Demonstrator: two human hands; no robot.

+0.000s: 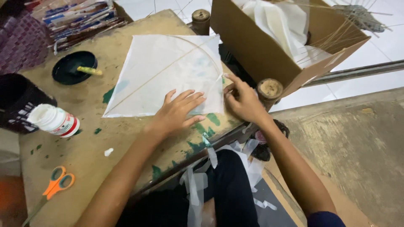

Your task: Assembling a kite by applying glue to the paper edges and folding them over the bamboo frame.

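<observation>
On the table [84, 151], both hands press the kite [164, 71].

Kite [168, 71]: centre of table [92, 147], left hand [179, 111] flat on its near edge, right hand [242, 101] at its right corner. Left: dish [69, 69], bottle [54, 120]; scissors [57, 183] nearest. Behind right: cardboard box [261, 46]

Left hand [179, 111] flat on white paper kite [166, 73], right hand [243, 101] at its edge
</observation>
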